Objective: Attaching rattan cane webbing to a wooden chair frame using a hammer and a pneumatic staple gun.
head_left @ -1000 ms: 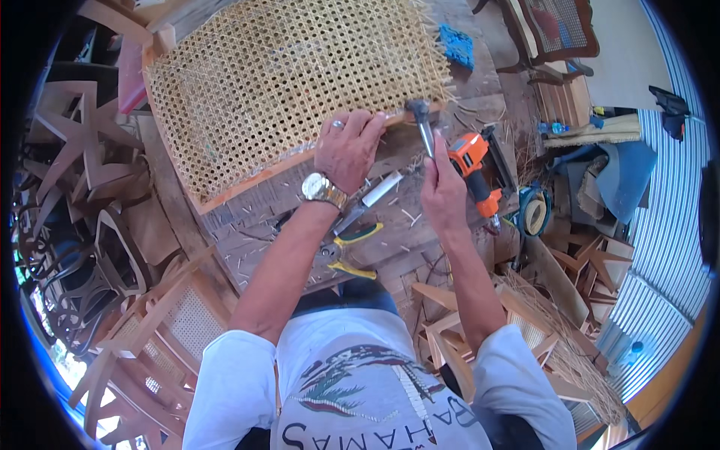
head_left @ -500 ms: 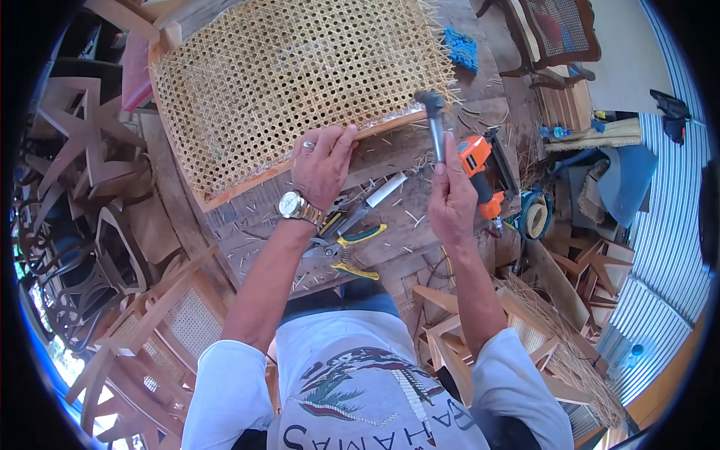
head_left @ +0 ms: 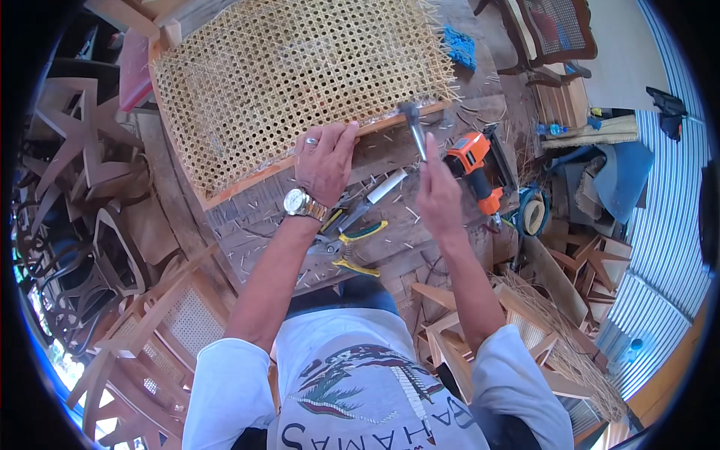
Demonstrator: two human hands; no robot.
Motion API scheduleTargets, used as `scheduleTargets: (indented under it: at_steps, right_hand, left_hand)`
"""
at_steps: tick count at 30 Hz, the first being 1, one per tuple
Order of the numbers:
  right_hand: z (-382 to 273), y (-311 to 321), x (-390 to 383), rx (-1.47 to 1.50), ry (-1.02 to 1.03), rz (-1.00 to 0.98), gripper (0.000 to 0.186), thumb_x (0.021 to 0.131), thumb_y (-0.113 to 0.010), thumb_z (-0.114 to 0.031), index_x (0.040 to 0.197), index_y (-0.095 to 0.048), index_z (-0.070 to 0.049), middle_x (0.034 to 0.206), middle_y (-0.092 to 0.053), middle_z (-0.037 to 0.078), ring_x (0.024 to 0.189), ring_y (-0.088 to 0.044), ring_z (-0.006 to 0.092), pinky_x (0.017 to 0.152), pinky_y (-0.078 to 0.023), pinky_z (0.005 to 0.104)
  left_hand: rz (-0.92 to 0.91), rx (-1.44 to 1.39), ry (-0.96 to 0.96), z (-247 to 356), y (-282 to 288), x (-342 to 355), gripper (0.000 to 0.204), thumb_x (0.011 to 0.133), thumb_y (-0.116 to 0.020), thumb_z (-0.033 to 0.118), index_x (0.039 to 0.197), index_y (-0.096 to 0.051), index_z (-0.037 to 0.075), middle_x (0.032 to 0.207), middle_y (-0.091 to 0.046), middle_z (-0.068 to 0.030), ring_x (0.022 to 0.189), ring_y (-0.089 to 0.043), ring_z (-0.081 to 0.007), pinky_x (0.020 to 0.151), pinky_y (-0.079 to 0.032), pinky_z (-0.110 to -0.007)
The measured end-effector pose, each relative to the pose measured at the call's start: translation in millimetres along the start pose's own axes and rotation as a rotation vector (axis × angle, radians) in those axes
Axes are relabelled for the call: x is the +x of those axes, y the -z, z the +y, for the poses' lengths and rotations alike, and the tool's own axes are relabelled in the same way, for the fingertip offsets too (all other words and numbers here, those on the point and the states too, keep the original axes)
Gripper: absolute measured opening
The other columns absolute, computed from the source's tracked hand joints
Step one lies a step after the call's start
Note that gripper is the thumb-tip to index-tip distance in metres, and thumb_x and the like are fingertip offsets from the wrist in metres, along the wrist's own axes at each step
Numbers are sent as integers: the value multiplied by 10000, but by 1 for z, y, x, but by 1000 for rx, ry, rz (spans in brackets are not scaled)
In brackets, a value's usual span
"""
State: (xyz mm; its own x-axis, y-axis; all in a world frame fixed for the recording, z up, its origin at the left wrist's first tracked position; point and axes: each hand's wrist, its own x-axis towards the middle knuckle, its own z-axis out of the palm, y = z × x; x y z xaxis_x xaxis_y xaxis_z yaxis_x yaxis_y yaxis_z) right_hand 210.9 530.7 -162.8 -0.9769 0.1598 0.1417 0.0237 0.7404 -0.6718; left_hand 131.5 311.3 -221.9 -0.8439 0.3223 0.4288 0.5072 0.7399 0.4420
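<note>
A wooden frame point(head_left: 255, 178) covered with woven cane webbing point(head_left: 300, 82) lies on the worktable. My left hand point(head_left: 324, 163) rests on the near edge of the frame, fingers bent over the rail and thumb side to the right; whether the fingers pinch anything is hidden. In my right hand point(head_left: 440, 196) is a hammer point(head_left: 418, 135), gripped by its handle, its dark head at the near rail toward the right corner. Loose cane ends stick out along the frame's right side.
On the table nearby lie yellow-and-green handled pruning shears point(head_left: 358, 234), a chisel point(head_left: 386, 186), an orange-and-black nail gun point(head_left: 474, 161) and a blue cloth point(head_left: 459, 48). Cane scraps are scattered about. Chair frames point(head_left: 161, 322) stand on the left, with more at the lower right.
The hammer and my right hand have shifted left and the hammer head is down nearer the rail. My left hand stays at about the same place on the frame's edge.
</note>
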Motion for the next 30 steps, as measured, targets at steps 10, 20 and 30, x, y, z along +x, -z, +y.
scheduleTargets:
  at_steps: [10, 20, 30]
  right_hand:
    - [-4, -8, -2, -51, -140, -182, 569, 1110, -568, -90, 1663, -432, -120, 1232, -707, 273, 1015, -738, 410, 854, -572, 441]
    - [-11, -15, -1, -32, 35, -93, 587, 1102, -592, -93, 1667, -436, -139, 1033, -701, 221, 817, -687, 375, 761, -558, 429]
    - [-18, -15, -5, -47, -94, -134, 589, 1109, -593, -131, 1674, -431, -174, 949, -685, 215, 784, -668, 367, 736, -544, 454]
  left_hand:
    - [-9, -5, 0, 1, 1, 5, 339, 940, -766, 181, 1273, -701, 158, 1118, -666, 0, 1045, -624, -243, 919, -495, -428]
    - [19, -22, 3, 1, 1, 1, 311, 934, -793, 178, 1242, -747, 173, 1117, -688, 7, 1002, -632, -246, 885, -484, -423]
    - [13, -28, -4, 0, 0, 0, 341, 927, -791, 173, 1262, -732, 173, 1122, -678, 2, 1024, -626, -250, 905, -494, -427]
